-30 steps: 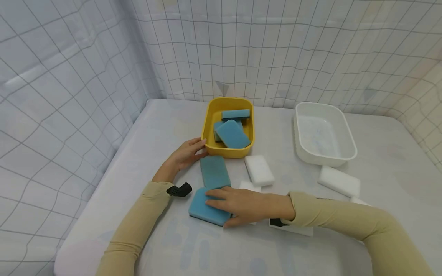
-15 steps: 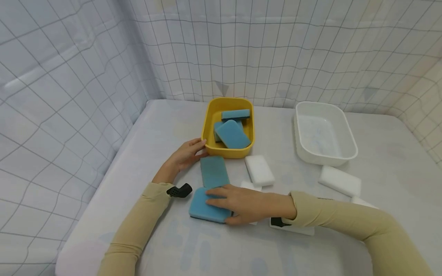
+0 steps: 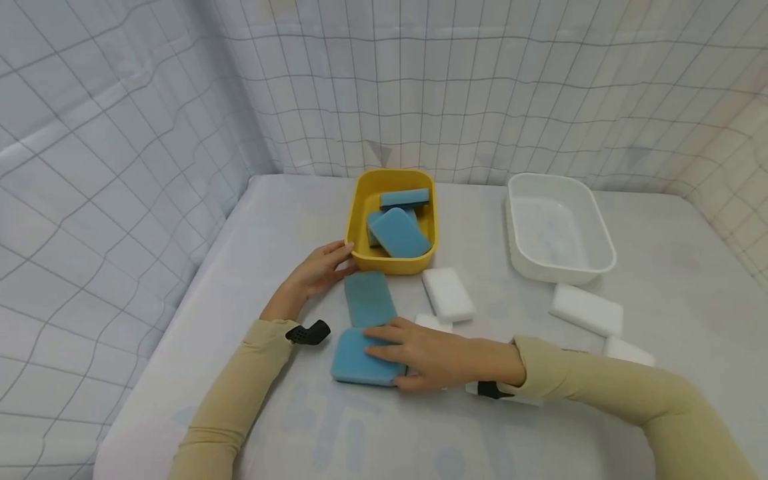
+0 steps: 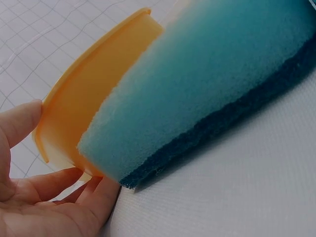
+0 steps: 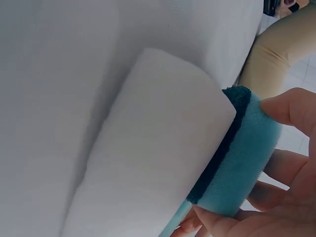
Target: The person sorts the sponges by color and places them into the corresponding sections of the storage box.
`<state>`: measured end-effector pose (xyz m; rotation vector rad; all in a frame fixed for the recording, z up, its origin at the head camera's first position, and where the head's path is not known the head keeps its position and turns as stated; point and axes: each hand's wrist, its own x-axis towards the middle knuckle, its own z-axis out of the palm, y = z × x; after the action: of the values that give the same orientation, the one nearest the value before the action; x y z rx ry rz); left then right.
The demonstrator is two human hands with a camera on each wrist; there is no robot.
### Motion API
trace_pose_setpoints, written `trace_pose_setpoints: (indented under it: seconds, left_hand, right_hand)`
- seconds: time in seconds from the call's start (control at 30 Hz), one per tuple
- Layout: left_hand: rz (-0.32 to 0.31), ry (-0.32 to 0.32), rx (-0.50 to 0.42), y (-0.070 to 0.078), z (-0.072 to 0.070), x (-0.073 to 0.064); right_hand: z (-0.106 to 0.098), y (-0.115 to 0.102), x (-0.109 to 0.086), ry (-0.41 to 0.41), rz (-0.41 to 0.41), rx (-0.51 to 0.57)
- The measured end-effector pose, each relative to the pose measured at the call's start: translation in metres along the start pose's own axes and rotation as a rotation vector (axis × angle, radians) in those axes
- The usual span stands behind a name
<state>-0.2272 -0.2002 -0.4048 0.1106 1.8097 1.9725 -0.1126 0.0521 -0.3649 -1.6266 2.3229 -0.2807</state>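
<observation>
My left hand (image 3: pixel 324 268) holds the near left corner of a yellow plastic tub (image 3: pixel 393 265), thumb at the rim and fingers low against the wall, as the left wrist view shows. Several blue sponges (image 3: pixel 401 233) with dark scouring backs lie inside the tub. My right hand (image 3: pixel 423 353) grips another blue sponge (image 3: pixel 351 357), dark side down, fingers over its top and thumb (image 5: pixel 284 106) at its near edge. Between that sponge and the tub lies a teal sponge (image 3: pixel 369 299). A white sponge block (image 5: pixel 153 133) sits beside the gripped sponge in the right wrist view.
An empty white tub (image 3: pixel 558 270) stands at the back right. White sponge blocks lie near it, one (image 3: pixel 587 310) by its front and another (image 3: pixel 627 350) further right. One more white block (image 3: pixel 449 295) is right of the teal sponge. Grid-patterned sheeting (image 3: pixel 444 87) rises behind the table.
My right hand has shifted slightly right, and the blue sponge under it has turned a little, its near edge now more level. The left hand stays on the yellow tub.
</observation>
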Motion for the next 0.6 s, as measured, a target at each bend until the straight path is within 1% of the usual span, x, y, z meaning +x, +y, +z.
trace_pose_setpoints:
  seconds: [0.2,0.6]
  left_hand:
    - [-0.002,-0.005,-0.013,0.0,-0.001,0.0]
    - [-0.007,-0.008,-0.002,-0.001,-0.002,0.001]
  right_hand:
    - [0.001,0.0,-0.008,0.061,-0.019,0.004]
    - [-0.003,0.003,-0.016,0.239,-0.091,0.005]
